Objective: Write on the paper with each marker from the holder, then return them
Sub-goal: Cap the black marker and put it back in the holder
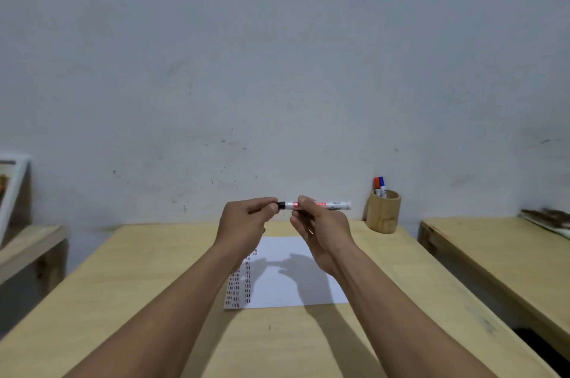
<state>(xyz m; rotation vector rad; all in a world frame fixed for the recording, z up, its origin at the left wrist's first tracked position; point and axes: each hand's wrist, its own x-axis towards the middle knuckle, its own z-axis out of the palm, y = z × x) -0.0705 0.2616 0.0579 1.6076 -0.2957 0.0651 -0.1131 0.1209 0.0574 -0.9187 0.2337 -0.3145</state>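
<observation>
A white marker [334, 205] with red print and a black cap end lies level in the air above the table, held by both hands. My left hand [245, 223] pinches the black cap [281, 205] at its left end. My right hand [320, 232] grips the barrel near the middle. Below them lies a white sheet of paper [290, 279] with columns of short red and dark dashes along its left side. A bamboo holder [384, 212] stands at the table's far right corner with a red marker [376, 184] and a blue marker [382, 184] upright in it.
The paper rests on a light wooden table [154, 269] set against a pale wall. Another wooden table [499, 254] stands to the right across a gap, with flat items at its far end. A lower wooden bench [27, 245] and a leaning frame are at the left.
</observation>
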